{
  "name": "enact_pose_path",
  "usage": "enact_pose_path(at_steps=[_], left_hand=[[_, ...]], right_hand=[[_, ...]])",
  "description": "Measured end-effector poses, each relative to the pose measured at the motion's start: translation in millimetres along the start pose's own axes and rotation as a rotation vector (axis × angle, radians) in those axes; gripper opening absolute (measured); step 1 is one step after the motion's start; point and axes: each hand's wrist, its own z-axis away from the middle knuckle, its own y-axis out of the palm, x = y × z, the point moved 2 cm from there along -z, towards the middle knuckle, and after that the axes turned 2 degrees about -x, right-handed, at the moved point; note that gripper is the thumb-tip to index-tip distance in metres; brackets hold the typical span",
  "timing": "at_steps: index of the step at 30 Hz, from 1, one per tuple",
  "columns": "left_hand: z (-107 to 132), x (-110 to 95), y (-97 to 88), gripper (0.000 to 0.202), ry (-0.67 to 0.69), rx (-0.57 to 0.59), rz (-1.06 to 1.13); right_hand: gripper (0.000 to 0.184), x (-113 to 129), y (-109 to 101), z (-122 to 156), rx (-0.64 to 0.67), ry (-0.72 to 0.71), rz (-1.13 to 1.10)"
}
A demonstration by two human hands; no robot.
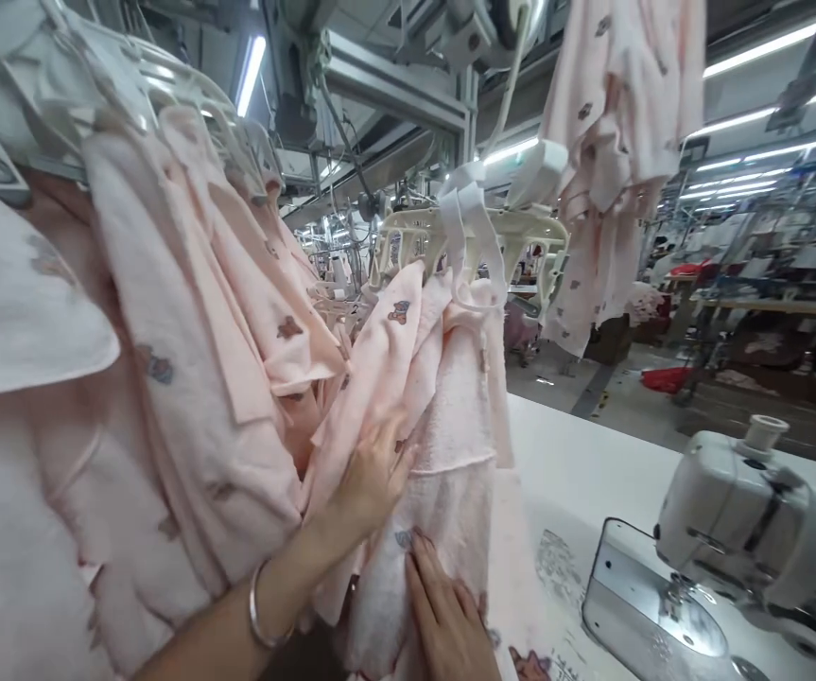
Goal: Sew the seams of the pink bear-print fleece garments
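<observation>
A bundle of pale pink fleece pieces (pixel 436 397) with small bear prints hangs from a cream plastic clamp hanger (pixel 521 232). My left hand (pixel 375 473), with a metal bangle on its wrist, grips a fold of this pink fabric from the left side. Lower down, my right hand (pixel 450 615) lies with its fingers stretched flat against the front of the same bundle. More pink garments (pixel 195 359) hang on hangers close at the left.
A white sewing machine (pixel 740 539) stands at the lower right on a white table (pixel 578 463). Another pink garment (pixel 613 142) hangs from the overhead rail. Factory workstations fill the right background.
</observation>
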Motion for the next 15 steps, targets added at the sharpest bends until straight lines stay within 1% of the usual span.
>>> enact_pose_path(at_steps=[1, 2, 3, 4, 5, 6, 7, 8, 9, 10, 11, 12, 13, 14, 15], left_hand=[[7, 14, 15.0, 0.039, -0.07, -0.024, -0.062], [9, 29, 22.0, 0.036, -0.108, -0.033, -0.081], [5, 43, 21.1, 0.029, -0.124, -0.024, -0.091], [-1, 54, 12.3, 0.022, -0.137, -0.016, -0.095], [-9, 61, -2.7, 0.016, -0.14, -0.005, -0.09], [-17, 62, -22.2, 0.011, -0.142, 0.005, -0.089], [-23, 58, -43.7, 0.007, -0.151, 0.009, -0.077], [-26, 49, -64.6, 0.006, -0.161, 0.012, -0.061], [-26, 35, -82.6, 0.011, -0.173, 0.024, -0.028], [-23, 18, -95.4, 0.016, -0.185, 0.067, 0.088], [-18, -1, -102.8, 0.02, -0.205, 0.111, 0.185], [-12, -18, -104.2, 0.022, -0.224, 0.18, 0.294], [-6, -32, -100.0, 0.023, -0.249, 0.29, 0.429], [-1, -42, -92.2, 0.025, -0.285, 0.39, 0.562], [3, -45, -82.7, 0.027, -0.328, 0.452, 0.684]], right_hand=[[0.052, -1, -1, 2, 0.001, -0.003, -0.001], [0.053, -2, -3, 5, 0.005, -0.006, -0.002], [0.054, -4, -6, 7, 0.007, -0.006, -0.009], [0.053, -5, -9, 9, 0.002, -0.003, -0.032], [0.05, -6, -15, 8, -0.019, 0.009, -0.073], [0.045, -7, -22, 5, -0.06, 0.034, -0.132], [0.04, -7, -32, -1, -0.119, 0.071, -0.213], [0.034, -6, -44, -10, -0.19, 0.118, -0.317], [0.03, -5, -57, -22, -0.26, 0.178, -0.434], [0.027, -3, -71, -36, -0.316, 0.24, -0.566], [0.029, -1, -83, -51, -0.342, 0.309, -0.694], [0.036, 1, -94, -66, -0.324, 0.381, -0.808], [0.042, 2, -102, -79, -0.272, 0.442, -0.911], [0.044, 2, -107, -88, -0.21, 0.511, -0.982], [0.045, 0, -110, -92, -0.148, 0.579, -1.017]])
